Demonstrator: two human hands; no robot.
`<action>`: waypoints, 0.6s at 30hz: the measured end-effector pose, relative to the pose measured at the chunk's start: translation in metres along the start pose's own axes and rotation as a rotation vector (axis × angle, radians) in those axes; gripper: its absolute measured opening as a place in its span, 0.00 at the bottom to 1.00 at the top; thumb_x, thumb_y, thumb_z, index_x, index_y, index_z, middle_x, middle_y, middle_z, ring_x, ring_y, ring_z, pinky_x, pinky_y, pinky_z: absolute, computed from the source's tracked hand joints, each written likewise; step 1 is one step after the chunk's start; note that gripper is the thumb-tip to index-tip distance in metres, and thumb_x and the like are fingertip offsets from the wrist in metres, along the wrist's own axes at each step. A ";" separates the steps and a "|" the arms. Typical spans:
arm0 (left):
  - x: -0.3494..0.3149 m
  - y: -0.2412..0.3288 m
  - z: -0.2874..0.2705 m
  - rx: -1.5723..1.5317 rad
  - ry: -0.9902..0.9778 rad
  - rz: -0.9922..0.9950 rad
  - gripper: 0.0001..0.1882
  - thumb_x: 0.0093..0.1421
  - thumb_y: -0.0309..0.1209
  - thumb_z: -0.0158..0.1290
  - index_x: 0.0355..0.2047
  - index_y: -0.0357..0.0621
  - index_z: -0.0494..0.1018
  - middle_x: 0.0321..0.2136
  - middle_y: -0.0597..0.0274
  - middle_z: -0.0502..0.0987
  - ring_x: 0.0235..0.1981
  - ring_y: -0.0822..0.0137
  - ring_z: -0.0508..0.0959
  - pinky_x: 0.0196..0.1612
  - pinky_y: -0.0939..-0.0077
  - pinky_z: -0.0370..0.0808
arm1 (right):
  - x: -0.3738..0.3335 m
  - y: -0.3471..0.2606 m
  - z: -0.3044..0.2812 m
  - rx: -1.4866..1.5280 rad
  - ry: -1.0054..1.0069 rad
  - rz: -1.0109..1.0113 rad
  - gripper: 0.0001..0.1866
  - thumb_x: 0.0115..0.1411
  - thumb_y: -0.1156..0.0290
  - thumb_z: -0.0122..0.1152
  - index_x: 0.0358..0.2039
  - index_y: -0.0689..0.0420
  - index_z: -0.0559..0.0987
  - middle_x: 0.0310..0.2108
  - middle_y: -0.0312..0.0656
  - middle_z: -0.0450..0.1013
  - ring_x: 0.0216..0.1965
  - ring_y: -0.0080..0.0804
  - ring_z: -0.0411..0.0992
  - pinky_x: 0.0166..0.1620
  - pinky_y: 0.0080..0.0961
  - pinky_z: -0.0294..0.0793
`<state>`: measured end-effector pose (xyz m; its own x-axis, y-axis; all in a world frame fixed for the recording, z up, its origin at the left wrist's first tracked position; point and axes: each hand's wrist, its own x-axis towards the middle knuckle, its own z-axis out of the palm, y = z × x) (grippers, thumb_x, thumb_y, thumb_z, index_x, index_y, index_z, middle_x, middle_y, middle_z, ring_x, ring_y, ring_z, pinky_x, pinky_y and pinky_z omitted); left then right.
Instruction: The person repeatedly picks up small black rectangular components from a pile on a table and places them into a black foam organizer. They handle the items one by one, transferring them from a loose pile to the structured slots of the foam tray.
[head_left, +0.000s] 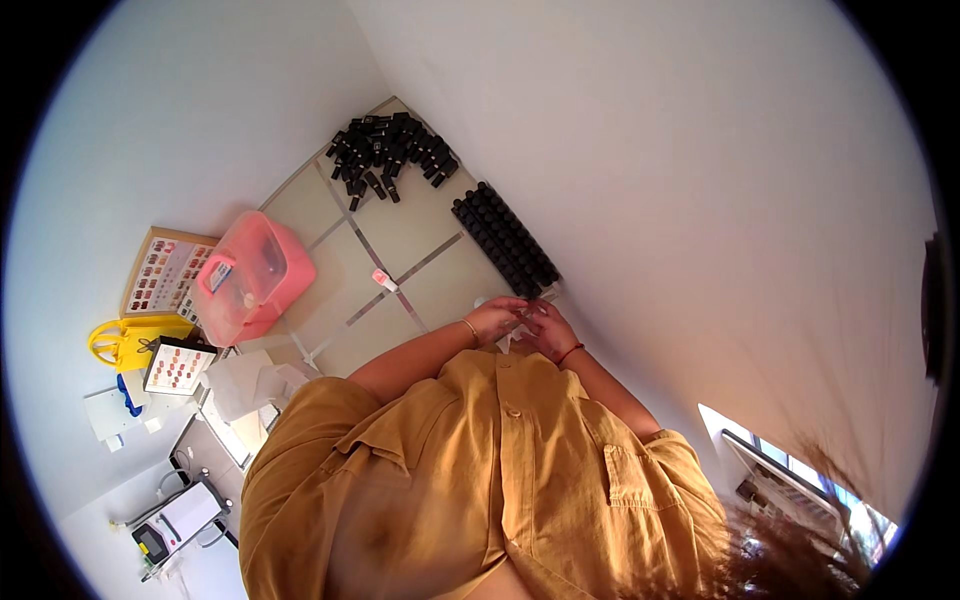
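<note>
My left hand (496,321) and my right hand (552,334) meet close in front of my shirt, fingers bent and pinched together. Between them shows something pale and partly see-through, too small to name, with a whitish bit hanging below the fingers. Just beyond my hands, tight rows of black-capped bottles (506,240) stand along the wall. Farther off, a loose heap of similar black bottles (385,150) lies in the corner. A small white and pink bottle (384,280) rests by itself on the tiled surface (425,268), left of the rows.
To the left sits a pink box (290,285) with a see-through lid. Beside it are a framed colour chart (165,272), a yellow bag (135,343) and a small sample card (178,367). A white device (180,522) stands at lower left. White walls flank the tiles.
</note>
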<state>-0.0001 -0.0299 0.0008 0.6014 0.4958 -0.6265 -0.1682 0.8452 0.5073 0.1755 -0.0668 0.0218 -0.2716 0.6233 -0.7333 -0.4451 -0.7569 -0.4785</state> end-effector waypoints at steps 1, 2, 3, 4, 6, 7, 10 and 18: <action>0.000 0.000 -0.002 0.003 -0.009 -0.004 0.21 0.51 0.21 0.45 0.48 0.45 0.66 0.43 0.66 0.69 0.45 0.70 0.69 0.41 0.76 0.67 | 0.000 -0.001 0.001 0.013 0.003 -0.003 0.20 0.59 0.72 0.44 0.52 0.47 0.58 0.53 0.30 0.61 0.48 0.25 0.64 0.45 0.32 0.63; -0.001 0.001 -0.003 0.006 -0.019 -0.009 0.20 0.53 0.23 0.45 0.48 0.47 0.65 0.44 0.66 0.69 0.46 0.70 0.68 0.43 0.75 0.67 | 0.000 -0.002 0.003 0.025 0.006 -0.005 0.20 0.59 0.72 0.44 0.53 0.47 0.58 0.53 0.30 0.60 0.49 0.25 0.63 0.46 0.32 0.63; -0.002 0.002 -0.005 0.010 -0.031 -0.015 0.19 0.54 0.24 0.46 0.48 0.48 0.65 0.46 0.66 0.68 0.48 0.69 0.67 0.45 0.74 0.67 | 0.001 -0.002 0.002 0.031 0.011 -0.006 0.21 0.59 0.71 0.44 0.53 0.47 0.57 0.53 0.30 0.60 0.50 0.26 0.63 0.46 0.33 0.63; -0.002 0.003 -0.006 0.008 -0.039 -0.021 0.19 0.55 0.25 0.47 0.48 0.48 0.65 0.46 0.66 0.68 0.48 0.69 0.67 0.45 0.74 0.67 | 0.001 -0.002 0.001 0.036 0.016 -0.008 0.21 0.59 0.71 0.45 0.54 0.47 0.57 0.54 0.31 0.59 0.51 0.26 0.62 0.46 0.34 0.62; -0.003 0.004 -0.011 0.005 -0.054 -0.032 0.18 0.56 0.27 0.48 0.48 0.49 0.65 0.47 0.66 0.68 0.48 0.70 0.67 0.45 0.74 0.67 | 0.004 -0.003 0.001 0.040 0.048 -0.017 0.22 0.60 0.70 0.45 0.55 0.48 0.56 0.56 0.31 0.58 0.53 0.28 0.60 0.48 0.36 0.62; -0.004 0.004 -0.015 0.005 -0.034 -0.042 0.18 0.56 0.28 0.49 0.48 0.49 0.65 0.47 0.66 0.68 0.48 0.70 0.67 0.45 0.74 0.67 | 0.005 -0.003 0.001 0.039 0.075 -0.026 0.23 0.60 0.69 0.45 0.56 0.48 0.55 0.57 0.31 0.56 0.55 0.29 0.59 0.49 0.38 0.61; -0.016 0.010 -0.025 -0.005 0.026 -0.056 0.18 0.56 0.29 0.49 0.48 0.49 0.66 0.45 0.65 0.70 0.46 0.70 0.69 0.43 0.74 0.68 | 0.007 -0.004 0.000 0.049 0.077 -0.046 0.24 0.60 0.68 0.47 0.56 0.49 0.55 0.58 0.32 0.55 0.55 0.30 0.59 0.49 0.38 0.61; -0.045 0.060 -0.104 0.187 0.405 0.105 0.15 0.52 0.32 0.51 0.41 0.48 0.68 0.33 0.67 0.75 0.28 0.71 0.76 0.27 0.78 0.69 | 0.013 -0.003 -0.007 0.041 0.092 -0.045 0.23 0.60 0.67 0.47 0.55 0.49 0.56 0.57 0.33 0.58 0.53 0.29 0.60 0.47 0.36 0.62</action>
<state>-0.1181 0.0187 -0.0019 0.2287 0.6461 -0.7282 -0.0459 0.7543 0.6549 0.1792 -0.0580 0.0097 -0.1718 0.6344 -0.7537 -0.4905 -0.7186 -0.4930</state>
